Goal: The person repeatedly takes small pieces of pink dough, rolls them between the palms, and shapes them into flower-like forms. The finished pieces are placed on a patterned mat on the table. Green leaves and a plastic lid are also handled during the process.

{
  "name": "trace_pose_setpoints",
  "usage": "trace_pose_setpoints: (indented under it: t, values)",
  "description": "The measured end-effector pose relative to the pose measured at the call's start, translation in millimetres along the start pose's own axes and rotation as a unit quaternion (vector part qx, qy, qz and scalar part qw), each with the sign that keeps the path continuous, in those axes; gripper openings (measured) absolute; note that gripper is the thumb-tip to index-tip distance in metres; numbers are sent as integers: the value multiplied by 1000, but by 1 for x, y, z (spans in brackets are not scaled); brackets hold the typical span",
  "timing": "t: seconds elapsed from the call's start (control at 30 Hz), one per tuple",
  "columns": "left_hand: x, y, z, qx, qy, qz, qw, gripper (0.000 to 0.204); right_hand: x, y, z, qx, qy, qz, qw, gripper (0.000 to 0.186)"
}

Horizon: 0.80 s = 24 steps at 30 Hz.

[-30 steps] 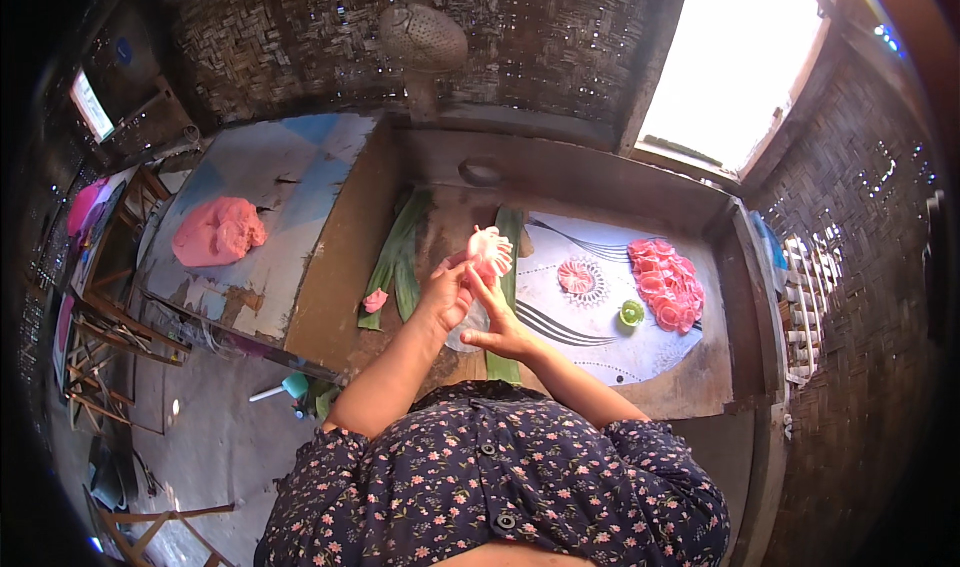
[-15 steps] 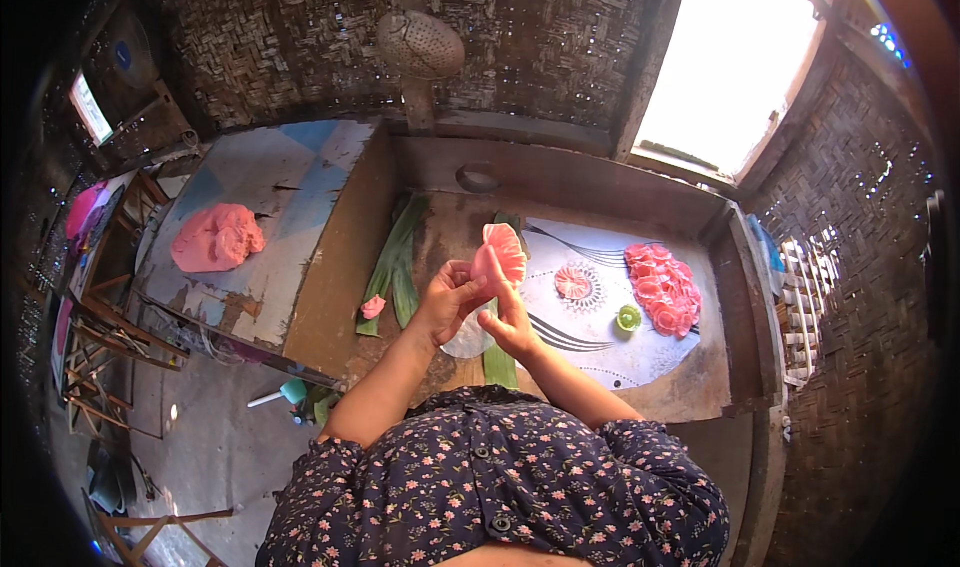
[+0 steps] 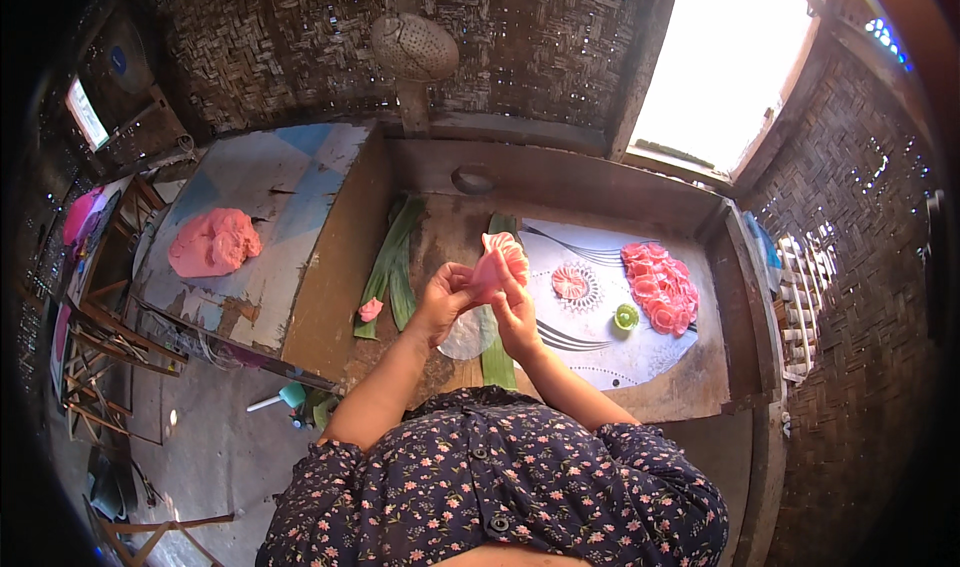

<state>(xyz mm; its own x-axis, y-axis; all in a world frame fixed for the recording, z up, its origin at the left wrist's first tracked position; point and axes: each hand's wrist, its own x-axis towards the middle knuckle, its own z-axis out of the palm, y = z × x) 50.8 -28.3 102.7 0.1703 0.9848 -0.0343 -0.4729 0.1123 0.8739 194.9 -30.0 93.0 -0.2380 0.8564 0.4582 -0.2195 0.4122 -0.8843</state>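
Observation:
Both my hands are raised over the table, their fingers closed on a thin pink ridged dough piece with a pleated, fan-like face. My left hand pinches its near left edge between thumb and fingers. My right hand grips it from the right and below. Beneath the hands lies a clear round sheet, partly hidden by them. To the right, a flat pink ridged round rests on a white patterned mat. A small green fluted mould stands beside a heap of pink ridged rounds.
A large pink dough lump sits on a raised wooden surface at left. Green leaf strips lie on the table, with a small pink dough bit on one. A dark ring lies near the back board.
My hands have shifted their hold on the pink dough piece; it is tilted differently and its near part is folded between my fingers. Things on the table stay put.

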Motion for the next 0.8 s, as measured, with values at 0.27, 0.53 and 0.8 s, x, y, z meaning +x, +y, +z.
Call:
trace_pose_setpoints:
  t: [0.27,0.53,0.8]
  values:
    - [9,-39,-61,408,96,-4,908,30,13,3,-36,106,46,97,989,83]
    - [16,-30,-38,34,-28,-281,959,72,8,-17,-51,159,-313,274,895,113]
    - [7,-7,-6,20,17,-343,939,65,20,-31,-49,-50,-318,402,857,82]
